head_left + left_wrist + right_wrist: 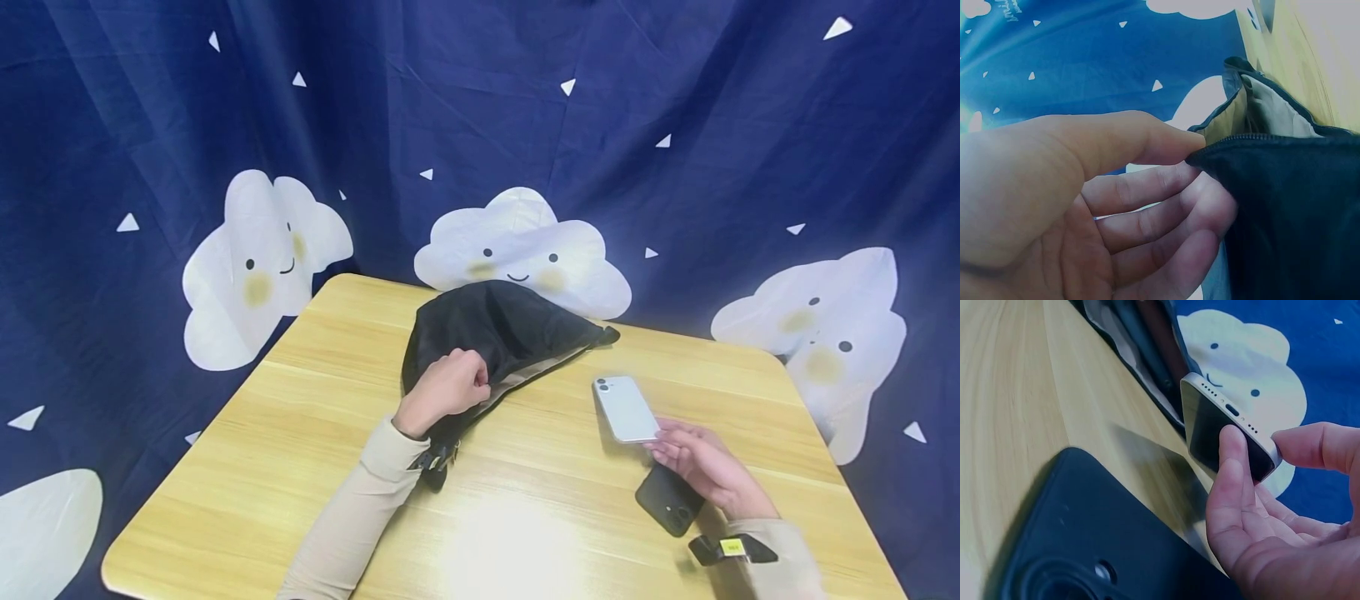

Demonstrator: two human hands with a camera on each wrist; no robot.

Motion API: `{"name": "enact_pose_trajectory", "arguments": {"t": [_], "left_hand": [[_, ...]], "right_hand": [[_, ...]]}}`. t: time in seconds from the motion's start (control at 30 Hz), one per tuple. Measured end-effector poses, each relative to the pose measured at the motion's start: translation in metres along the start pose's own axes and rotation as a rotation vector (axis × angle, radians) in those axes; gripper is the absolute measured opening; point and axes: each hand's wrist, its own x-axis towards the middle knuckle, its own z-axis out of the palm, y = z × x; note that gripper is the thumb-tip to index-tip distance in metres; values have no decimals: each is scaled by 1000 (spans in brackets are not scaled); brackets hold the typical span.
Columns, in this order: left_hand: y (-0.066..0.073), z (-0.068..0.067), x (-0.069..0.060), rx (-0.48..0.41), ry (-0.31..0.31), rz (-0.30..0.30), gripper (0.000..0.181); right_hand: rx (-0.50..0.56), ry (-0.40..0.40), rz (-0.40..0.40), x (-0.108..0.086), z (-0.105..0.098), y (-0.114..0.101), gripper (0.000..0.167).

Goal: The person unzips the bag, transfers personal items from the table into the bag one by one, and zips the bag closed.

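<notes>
- at the far side of the worktop (300, 450), i see the black bag (487, 321), unzipped
- the left hand (447, 387) has its thumb and finger pinched on the bag's edge
- the right hand (705, 468) pinches the white phone (628, 408) by its port end, above the worktop
- the black phone (664, 498) lies near that hand, lenses up

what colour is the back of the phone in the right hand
White or very pale; the phone shows its back best in the head view.

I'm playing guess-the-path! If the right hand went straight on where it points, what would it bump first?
Probably the black bag, though depth is unclear: the right hand, holding the white phone, might pass above.
</notes>
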Motion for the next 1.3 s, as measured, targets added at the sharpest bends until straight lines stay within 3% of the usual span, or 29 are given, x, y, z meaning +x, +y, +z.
{"name": "enact_pose_trajectory", "arguments": {"t": [0.3,0.6,1.3], "left_hand": [[0,0,-1,0,4,2,20],[2,0,-1,1,4,0,20],[0,-1,-1,-11,-9,2,22]], "right_hand": [[-17,18,2,4,9,1,26],[-20,-19,9,7,13,6,26],[-45,34,43,20,42,4,23]]}}
